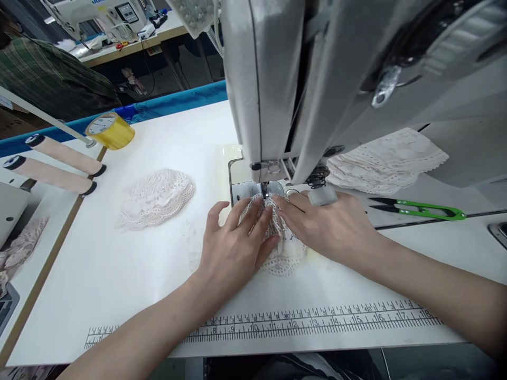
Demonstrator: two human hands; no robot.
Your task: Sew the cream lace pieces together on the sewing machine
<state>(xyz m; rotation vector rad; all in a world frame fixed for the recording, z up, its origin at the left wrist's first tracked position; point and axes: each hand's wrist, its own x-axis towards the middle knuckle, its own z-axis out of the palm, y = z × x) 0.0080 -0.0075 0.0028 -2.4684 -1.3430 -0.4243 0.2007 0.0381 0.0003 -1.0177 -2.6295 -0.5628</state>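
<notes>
A small piece of cream lace [285, 258] lies bunched under the needle and presser foot [265, 191] of a sewing machine [273, 84]. My left hand [233, 243] holds it from the left, its fingertips close to the foot and its thumb on the gathered folds. From the right, my right hand [332, 227] grips the same lace, with thumb and index finger beside the foot. Part of the right fingers is hidden behind the machine's parts. Left of my hands lies a separate lace piece [158, 198]. A stack of lace pieces [388, 161] rests under the machine arm.
Green thread snips [430, 210] lie right of my right hand. Yellow tape [111, 131] and two thread cones [51, 174] are at the left. A printed ruler [277, 323] runs along the table's front. Beyond the blue edging [182, 105] are a person's plaid sleeve [55, 74] and another sewing machine [106, 18].
</notes>
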